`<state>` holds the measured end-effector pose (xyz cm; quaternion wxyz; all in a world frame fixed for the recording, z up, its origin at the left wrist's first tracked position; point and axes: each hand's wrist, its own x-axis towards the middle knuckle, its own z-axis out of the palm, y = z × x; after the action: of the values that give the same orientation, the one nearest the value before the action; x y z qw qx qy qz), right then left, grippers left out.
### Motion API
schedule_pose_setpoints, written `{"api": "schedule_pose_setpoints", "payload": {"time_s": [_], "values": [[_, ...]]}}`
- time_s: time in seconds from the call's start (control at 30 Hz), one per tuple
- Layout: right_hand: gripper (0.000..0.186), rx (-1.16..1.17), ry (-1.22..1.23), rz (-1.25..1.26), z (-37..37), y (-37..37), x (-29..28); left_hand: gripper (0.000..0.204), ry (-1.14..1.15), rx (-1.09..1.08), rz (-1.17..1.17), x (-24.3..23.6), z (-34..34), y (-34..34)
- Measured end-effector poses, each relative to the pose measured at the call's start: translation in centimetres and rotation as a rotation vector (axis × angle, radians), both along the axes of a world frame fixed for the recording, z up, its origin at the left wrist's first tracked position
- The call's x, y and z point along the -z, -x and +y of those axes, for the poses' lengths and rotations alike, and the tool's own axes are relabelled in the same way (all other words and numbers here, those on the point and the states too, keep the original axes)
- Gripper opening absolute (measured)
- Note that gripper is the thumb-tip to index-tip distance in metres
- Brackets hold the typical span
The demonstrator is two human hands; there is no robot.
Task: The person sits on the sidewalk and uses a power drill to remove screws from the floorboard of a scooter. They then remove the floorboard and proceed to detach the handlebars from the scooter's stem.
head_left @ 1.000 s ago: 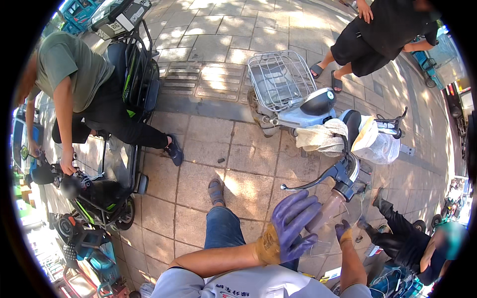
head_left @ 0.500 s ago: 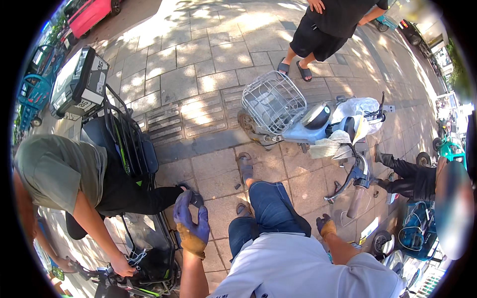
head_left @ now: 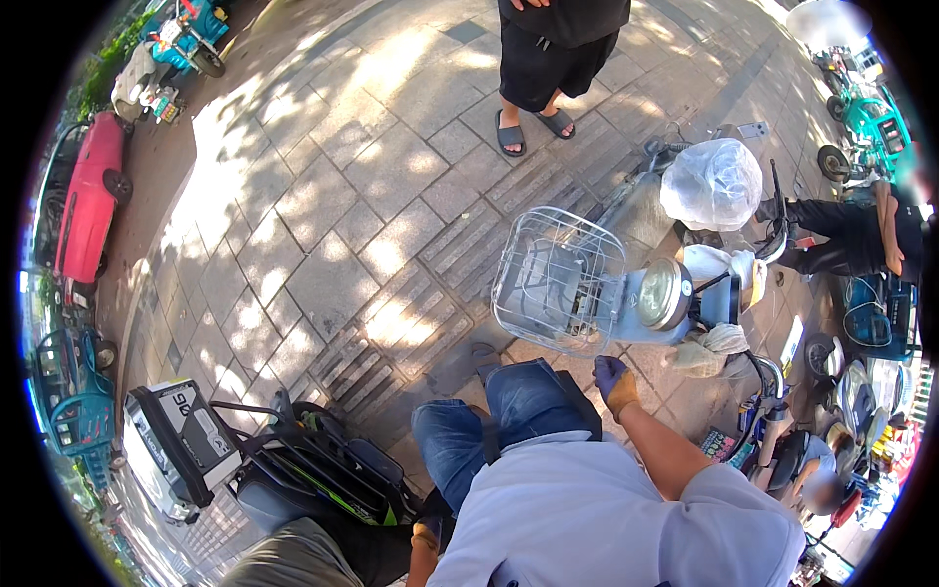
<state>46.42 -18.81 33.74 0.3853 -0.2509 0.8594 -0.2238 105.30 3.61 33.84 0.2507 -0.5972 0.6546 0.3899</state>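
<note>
My right hand (head_left: 614, 383), in a purple and yellow work glove, hangs beside my right thigh with its fingers curled together. Nothing shows in it. It is nearest to the pale blue electric scooter (head_left: 631, 303), whose wire front basket (head_left: 559, 279) lies just beyond, apart from the glove. My left hand (head_left: 427, 534) is low at my left side, against dark cloth. Only the yellow glove part near its wrist shows; the fingers are hidden. Close to it on the left stands a black scooter (head_left: 333, 470) with a grey and white rear box (head_left: 181, 445).
A person in black shorts (head_left: 553, 59) and sandals stands ahead. Someone in a grey-green shirt (head_left: 293, 560) is close at lower left. Another person in dark clothes (head_left: 841, 230) is at right, near parked scooters. A red car (head_left: 90, 205) stands far left beyond the paving (head_left: 323, 196).
My view has turned left and my body has moved. My left hand dropped from raised and open to low at my side. My right hand came forward, its fingers now curled.
</note>
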Motion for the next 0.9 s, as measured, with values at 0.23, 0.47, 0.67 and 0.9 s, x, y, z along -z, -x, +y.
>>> {"api": "schedule_pose_setpoints", "payload": {"time_s": [0.23,0.47,0.67,0.9], "values": [[0.078,0.222,-0.431,0.195,-14.2,-7.0,-1.6,0.028,-0.245,-0.297,0.014,-2.8,-21.7,-6.8],[0.087,0.687,-0.602,0.239,-19.8,-11.0,-1.8,0.031,-0.256,-0.157,-0.034,-4.3,-65.1,-12.2],[0.099,1.038,-0.375,0.383,-21.0,-13.1,2.5,0.024,0.077,0.208,0.08,-5.1,-93.5,2.5],[0.101,1.066,-0.331,0.524,-21.9,-13.9,2.4,0.03,0.16,0.696,0.309,0.7,-98.1,32.4]]}}
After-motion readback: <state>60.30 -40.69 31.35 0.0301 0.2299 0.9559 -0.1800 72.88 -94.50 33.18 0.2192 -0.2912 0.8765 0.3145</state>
